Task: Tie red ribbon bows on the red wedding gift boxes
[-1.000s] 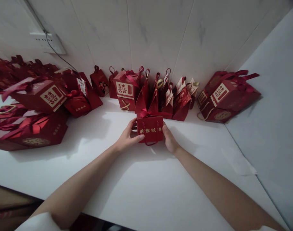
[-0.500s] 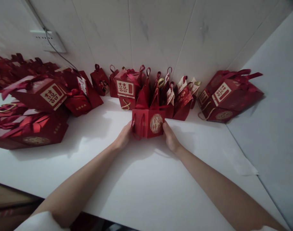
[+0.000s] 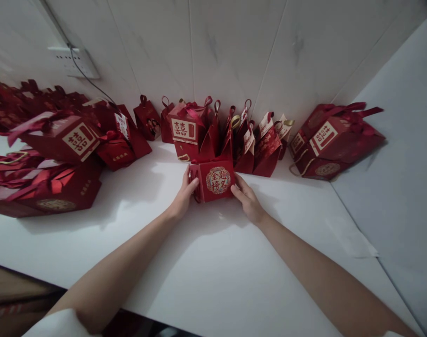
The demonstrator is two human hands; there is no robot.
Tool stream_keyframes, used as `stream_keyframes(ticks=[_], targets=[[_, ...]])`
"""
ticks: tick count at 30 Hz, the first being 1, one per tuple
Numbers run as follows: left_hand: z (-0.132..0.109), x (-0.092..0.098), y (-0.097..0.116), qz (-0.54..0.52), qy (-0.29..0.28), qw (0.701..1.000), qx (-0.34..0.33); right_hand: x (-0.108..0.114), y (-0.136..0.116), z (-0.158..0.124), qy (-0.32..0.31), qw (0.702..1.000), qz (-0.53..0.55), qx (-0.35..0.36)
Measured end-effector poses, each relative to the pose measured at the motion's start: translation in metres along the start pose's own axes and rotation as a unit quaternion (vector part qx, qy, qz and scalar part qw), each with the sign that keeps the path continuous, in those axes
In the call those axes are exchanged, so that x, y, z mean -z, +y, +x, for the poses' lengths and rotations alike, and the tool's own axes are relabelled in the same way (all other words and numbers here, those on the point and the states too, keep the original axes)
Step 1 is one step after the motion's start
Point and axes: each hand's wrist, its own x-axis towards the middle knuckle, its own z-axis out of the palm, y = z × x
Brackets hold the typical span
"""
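Note:
Between my two hands is a small red gift box (image 3: 218, 180) with a round gold emblem and gold characters facing me. My left hand (image 3: 184, 194) grips its left side, where a dark red cord handle hangs, with the thumb on the front edge. On the right side, my right hand (image 3: 247, 199) is closed around the corner, thumb at the front face. Directly behind it stand several small red pouch-shaped boxes (image 3: 265, 152) with ribbon loops and a red box (image 3: 184, 128) with a white double-happiness label.
Red ribboned boxes (image 3: 55, 187) are piled at the left of the white table (image 3: 213, 271). At the right, against the side wall, stand more labelled red boxes (image 3: 334, 140). A power socket (image 3: 75, 63) with a cable is on the tiled wall. A pale paper scrap (image 3: 357, 241) lies at the right edge.
My hands have turned the gift box so its emblem side now faces me squarely; before, a corner and the cord side showed. Both thumbs have come round to the front.

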Motion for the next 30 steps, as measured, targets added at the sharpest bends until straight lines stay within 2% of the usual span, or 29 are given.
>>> stream_keyframes(ticks=[2, 6, 9, 11, 14, 16, 30], targets=[[0.004, -0.001, -0.002, -0.038, 0.031, 0.999, 0.011, 0.001, 0.002, -0.001, -0.03, 1.0, 0.004, -0.006], [0.008, -0.001, -0.004, -0.09, 0.024, 0.995, 0.032, 0.001, 0.007, -0.004, -0.082, 0.996, -0.017, -0.002], [0.005, 0.003, -0.002, -0.137, 0.016, 0.985, 0.106, -0.002, 0.008, -0.007, -0.057, 0.994, -0.09, 0.037], [0.001, 0.007, 0.0, -0.149, -0.006, 0.98, 0.13, -0.004, 0.006, -0.009, -0.023, 0.985, -0.151, 0.081], [-0.002, 0.01, 0.003, -0.111, -0.036, 0.987, 0.112, -0.006, 0.002, -0.012, -0.005, 0.968, -0.212, 0.135], [-0.002, 0.009, 0.006, -0.087, -0.041, 0.99, 0.098, -0.006, 0.001, -0.012, -0.002, 0.962, -0.23, 0.148], [-0.001, 0.003, 0.012, -0.078, -0.046, 0.992, 0.086, -0.008, -0.005, -0.012, -0.009, 0.969, -0.216, 0.121]])
